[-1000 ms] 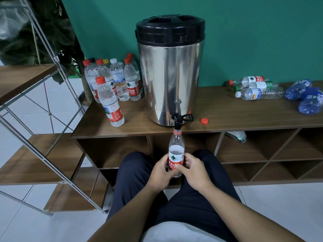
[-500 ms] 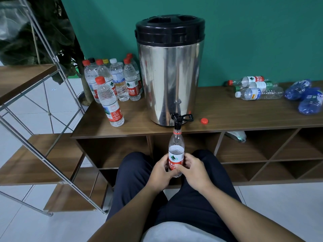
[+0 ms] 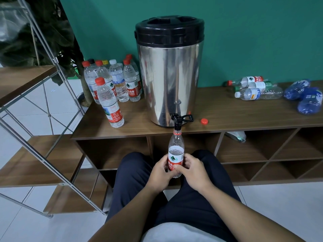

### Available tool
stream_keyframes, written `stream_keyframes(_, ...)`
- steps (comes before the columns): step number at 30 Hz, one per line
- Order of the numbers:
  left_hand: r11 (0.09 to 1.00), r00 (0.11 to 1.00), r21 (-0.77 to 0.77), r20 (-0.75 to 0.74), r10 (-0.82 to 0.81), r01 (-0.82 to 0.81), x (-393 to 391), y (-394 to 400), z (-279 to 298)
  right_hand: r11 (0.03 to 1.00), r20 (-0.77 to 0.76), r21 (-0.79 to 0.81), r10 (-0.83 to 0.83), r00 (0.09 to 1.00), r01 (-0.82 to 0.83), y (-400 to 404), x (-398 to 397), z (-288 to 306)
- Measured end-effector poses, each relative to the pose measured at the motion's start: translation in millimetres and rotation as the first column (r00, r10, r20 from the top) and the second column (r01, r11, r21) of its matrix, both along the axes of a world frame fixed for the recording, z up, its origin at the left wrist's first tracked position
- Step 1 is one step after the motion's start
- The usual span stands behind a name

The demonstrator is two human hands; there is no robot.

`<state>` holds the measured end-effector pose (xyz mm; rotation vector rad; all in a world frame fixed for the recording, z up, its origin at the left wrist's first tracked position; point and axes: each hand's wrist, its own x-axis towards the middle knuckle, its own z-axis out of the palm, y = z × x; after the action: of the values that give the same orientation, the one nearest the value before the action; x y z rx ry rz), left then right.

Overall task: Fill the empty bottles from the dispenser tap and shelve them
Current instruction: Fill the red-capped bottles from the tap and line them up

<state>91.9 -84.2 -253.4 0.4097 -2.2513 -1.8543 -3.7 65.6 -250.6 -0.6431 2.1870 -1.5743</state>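
Uncapped plastic water bottle [image 3: 176,155] with red label stands upright directly under the black tap [image 3: 177,122] of the steel dispenser [image 3: 170,74], mouth at the spout. Water level sits near the top edge of the label. Left hand [image 3: 160,172] wraps the lower body of the bottle from the left; right hand [image 3: 194,170] wraps it from the right, thumb across the label. Both hands grip the bottle over the person's lap.

Dispenser sits on the wooden cabinet top [image 3: 227,117], its black lid [image 3: 169,30] on. Loose red cap [image 3: 204,121] lies on the top just right of the tap.

Left of the dispenser: cluster of capped upright bottles [image 3: 113,81] at the far side, one more capped bottle [image 3: 110,103] standing nearer the front edge.

Right, far side: clear empty bottles [image 3: 253,87] lying on their sides; crushed blue bottles [image 3: 304,96] further right.

One bottle [image 3: 236,136] lies in a cabinet compartment right of the tap. Metal-framed wooden shelf [image 3: 26,81] at far left.
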Motion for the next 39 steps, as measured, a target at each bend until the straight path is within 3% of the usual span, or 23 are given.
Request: stream_keyframes(39, 0.999, 1.0, -0.035, 0.0, -0.019, 0.019, 4.0, -2.4, 1.3, 1.0, -0.008, 0.022, 0.018, 1.0, -0.018, 0.1, -1.0, -1.1)
